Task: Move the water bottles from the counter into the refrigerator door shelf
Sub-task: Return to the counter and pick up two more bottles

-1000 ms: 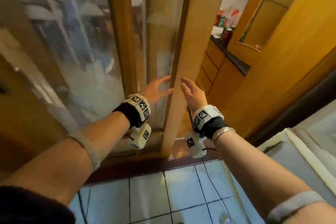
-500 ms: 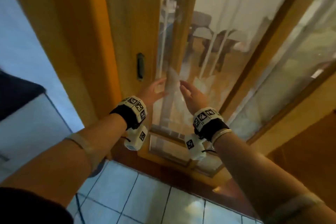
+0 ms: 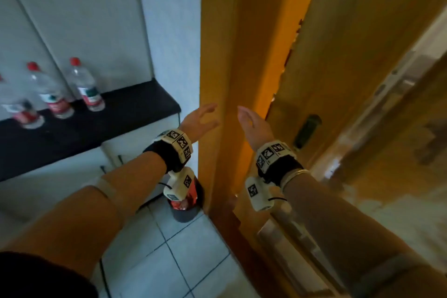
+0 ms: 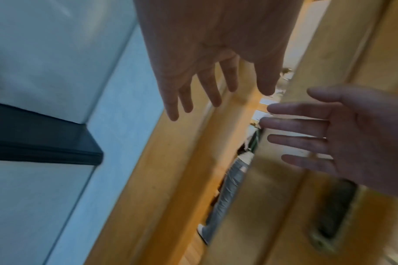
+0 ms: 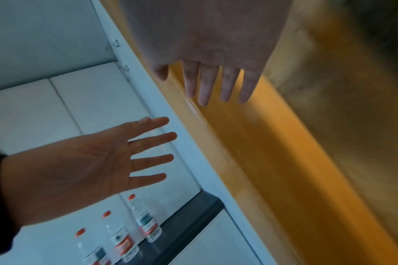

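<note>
Three clear water bottles with red caps stand on a black counter [image 3: 125, 113] at the left: one bottle [image 3: 85, 84] nearest me, a second bottle [image 3: 49, 91] beside it, a third bottle [image 3: 17, 109] blurred at the frame edge. The right wrist view shows the same bottles [image 5: 145, 218] from above. My left hand [image 3: 200, 122] is held out with fingers spread and holds nothing, to the right of the counter's end. My right hand [image 3: 251, 123] is also open and empty, in front of the wooden door frame [image 3: 242, 55]. No refrigerator is in view.
A white tiled wall [image 3: 84, 19] rises behind the counter. White cabinets [image 3: 48, 186] sit under it. A dark bin with red wrappers [image 3: 185, 208] stands on the tiled floor [image 3: 174, 256] by the door frame. A wooden sliding door with a recessed handle [image 3: 307, 130] is at the right.
My view has swung left, from the glass doors to the door frame and the counter with the bottles. Both hands stay held out, open and empty.
</note>
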### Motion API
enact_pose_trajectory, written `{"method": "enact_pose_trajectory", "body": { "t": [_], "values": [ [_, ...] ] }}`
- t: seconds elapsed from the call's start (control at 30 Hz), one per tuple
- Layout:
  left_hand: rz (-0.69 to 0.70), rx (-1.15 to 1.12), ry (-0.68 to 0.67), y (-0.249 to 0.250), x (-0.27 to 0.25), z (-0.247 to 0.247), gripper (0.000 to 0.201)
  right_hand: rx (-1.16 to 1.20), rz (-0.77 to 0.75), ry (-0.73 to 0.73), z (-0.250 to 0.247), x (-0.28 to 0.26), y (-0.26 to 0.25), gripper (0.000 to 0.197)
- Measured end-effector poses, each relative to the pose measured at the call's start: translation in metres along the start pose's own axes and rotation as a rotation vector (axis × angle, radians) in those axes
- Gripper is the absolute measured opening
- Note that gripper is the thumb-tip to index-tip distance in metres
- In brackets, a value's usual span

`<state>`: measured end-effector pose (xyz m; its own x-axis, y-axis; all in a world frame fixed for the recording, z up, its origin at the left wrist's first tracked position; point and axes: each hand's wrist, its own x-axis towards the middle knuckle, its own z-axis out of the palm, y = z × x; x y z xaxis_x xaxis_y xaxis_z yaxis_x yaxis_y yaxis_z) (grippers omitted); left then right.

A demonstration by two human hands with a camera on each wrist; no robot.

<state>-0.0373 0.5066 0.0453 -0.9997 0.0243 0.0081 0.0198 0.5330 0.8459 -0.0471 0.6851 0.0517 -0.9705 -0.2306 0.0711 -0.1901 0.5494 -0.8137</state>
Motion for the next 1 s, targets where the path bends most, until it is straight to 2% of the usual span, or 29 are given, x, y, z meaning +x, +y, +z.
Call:
{"method": "enact_pose_trajectory", "body": {
  "t": [0.2,0.37,0.53,0.7,0.83,1.0],
  "values": [
    [-0.135,-0.022,0.179,-0.05,0.01,-0.079,0.055,0.082,-0.072,-0.137,0.071,0.07,-0.037,0.038],
    [-0.24,-0.019,0.262,-0.106,0.011,-0.149,0.057,0.048,-0.143,-0.237,0.146,0.118,-0.075,0.037],
    [-0.294,-0.003,0.32,-0.166,0.019,-0.225,0.058,0.071,-0.238,-0.259,0.234,0.16,-0.123,0.037],
    [-0.31,0.047,0.352,-0.222,0.028,-0.304,0.057,0.091,-0.231,-0.286,0.316,0.202,-0.168,0.037],
    [-0.358,0.092,0.465,-0.258,0.039,-0.352,0.057,0.079,-0.224,-0.311,0.367,0.235,-0.191,0.038],
    [-0.409,0.154,0.532,-0.297,0.067,-0.394,0.073,0.018,-0.205,-0.337,0.412,0.28,-0.211,0.041]
  ]
}}
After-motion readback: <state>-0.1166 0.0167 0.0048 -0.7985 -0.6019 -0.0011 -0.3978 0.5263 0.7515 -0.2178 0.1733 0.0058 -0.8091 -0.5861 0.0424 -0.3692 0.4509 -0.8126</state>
